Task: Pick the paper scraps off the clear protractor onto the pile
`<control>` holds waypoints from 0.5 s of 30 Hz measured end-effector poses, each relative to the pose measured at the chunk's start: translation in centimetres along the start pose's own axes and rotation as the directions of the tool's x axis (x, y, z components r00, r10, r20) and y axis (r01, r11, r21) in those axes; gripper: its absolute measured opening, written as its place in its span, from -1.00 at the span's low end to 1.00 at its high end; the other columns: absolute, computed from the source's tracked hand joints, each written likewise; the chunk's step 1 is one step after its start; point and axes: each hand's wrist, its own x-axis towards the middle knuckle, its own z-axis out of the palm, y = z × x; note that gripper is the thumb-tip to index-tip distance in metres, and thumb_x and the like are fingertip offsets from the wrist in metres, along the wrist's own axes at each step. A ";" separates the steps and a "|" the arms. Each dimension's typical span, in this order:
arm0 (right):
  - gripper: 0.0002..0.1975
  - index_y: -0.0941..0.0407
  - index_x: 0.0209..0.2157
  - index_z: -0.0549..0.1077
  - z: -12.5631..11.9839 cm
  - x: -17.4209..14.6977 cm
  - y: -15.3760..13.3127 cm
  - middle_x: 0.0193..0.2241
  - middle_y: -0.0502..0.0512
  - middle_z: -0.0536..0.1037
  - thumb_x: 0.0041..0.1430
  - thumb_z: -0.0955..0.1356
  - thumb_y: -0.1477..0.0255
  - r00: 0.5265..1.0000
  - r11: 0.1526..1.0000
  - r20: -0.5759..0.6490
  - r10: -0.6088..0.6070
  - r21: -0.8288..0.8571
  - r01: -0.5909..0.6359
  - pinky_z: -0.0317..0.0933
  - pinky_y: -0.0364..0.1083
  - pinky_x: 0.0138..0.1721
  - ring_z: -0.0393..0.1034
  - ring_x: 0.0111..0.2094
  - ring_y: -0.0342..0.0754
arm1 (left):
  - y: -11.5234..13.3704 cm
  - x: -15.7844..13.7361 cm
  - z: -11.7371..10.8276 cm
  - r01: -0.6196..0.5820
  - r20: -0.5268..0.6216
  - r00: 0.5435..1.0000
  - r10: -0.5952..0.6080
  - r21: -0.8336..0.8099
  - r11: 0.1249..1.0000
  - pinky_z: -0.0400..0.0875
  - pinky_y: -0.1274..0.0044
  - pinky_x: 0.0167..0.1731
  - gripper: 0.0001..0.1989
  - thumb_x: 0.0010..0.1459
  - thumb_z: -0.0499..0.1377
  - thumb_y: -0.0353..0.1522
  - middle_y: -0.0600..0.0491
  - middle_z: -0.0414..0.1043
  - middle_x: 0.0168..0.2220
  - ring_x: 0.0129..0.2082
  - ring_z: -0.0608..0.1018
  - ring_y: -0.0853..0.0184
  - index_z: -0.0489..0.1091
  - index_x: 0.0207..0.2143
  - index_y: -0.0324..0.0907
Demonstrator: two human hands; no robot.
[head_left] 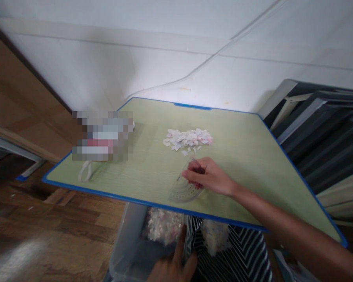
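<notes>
My right hand (201,174) is closed around a clear plastic protractor (182,192), its curved edge tilted toward the table's front. Just beyond it lies a pile of small white and pink paper pieces (188,139) on the pale green tabletop (147,156). Below the table's front edge, my left hand (172,268) is at the right rim of a clear plastic bin (120,243), index finger along the rim and thumb on the other side. Inside that bin is a clear bag of small scraps (164,225).
At the table's left lies a blurred-out item with a white strap loop (85,171). Another heap of pale pieces (214,235) rests on striped cloth (248,250) under the edge. Dark folded panels (326,129) lean at right; a large brown board (26,90) stands left.
</notes>
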 end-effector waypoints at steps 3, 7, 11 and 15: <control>-0.62 0.16 -0.67 0.28 -2.8 0.5 0.5 -0.77 -0.09 0.25 -0.04 0.33 0.16 0.963 1.000 -0.270 -0.019 -0.027 0.012 0.00 -0.24 -0.68 0.12 -0.72 -0.28 | 0.1 0.0 0.1 0.005 0.005 1.000 -0.005 0.038 0.999 0.47 0.38 -0.43 -0.50 0.14 0.04 -0.62 -0.31 -0.12 0.19 -0.35 0.55 0.13 0.20 0.09 -0.05; -0.61 0.17 -0.71 0.26 -6.7 0.7 1.6 -0.81 -0.10 0.22 -0.11 0.37 0.18 0.858 0.999 -0.514 -0.013 -0.039 -0.008 -0.09 -0.22 -0.71 0.03 -0.76 -0.30 | 0.2 0.0 -0.4 0.006 0.027 1.000 -0.007 0.037 0.999 0.46 0.39 -0.40 -0.55 0.17 0.04 -0.60 -0.34 -0.13 0.19 -0.32 0.55 0.12 0.22 0.08 -0.10; -0.64 0.19 -0.68 0.30 -7.9 0.7 2.2 -0.81 -0.09 0.24 -0.11 0.38 0.19 0.836 0.997 -0.547 0.044 -0.029 -0.072 -0.11 -0.22 -0.72 0.04 -0.77 -0.30 | 0.3 0.0 -0.8 0.015 0.069 0.997 -0.016 0.025 1.000 0.46 0.38 -0.40 -0.54 0.18 0.03 -0.61 -0.34 -0.11 0.18 -0.32 0.55 0.13 0.20 0.09 -0.09; -0.61 0.18 -0.73 0.27 -6.6 1.0 2.1 -0.82 -0.08 0.24 -0.08 0.35 0.18 0.887 0.987 -0.461 0.016 -0.133 -0.087 -0.07 -0.23 -0.70 0.06 -0.76 -0.30 | 0.1 0.1 -0.1 -0.010 0.006 1.000 0.010 0.049 0.999 0.47 0.38 -0.45 -0.56 0.17 0.04 -0.60 -0.32 -0.15 0.20 -0.36 0.55 0.13 0.22 0.06 -0.07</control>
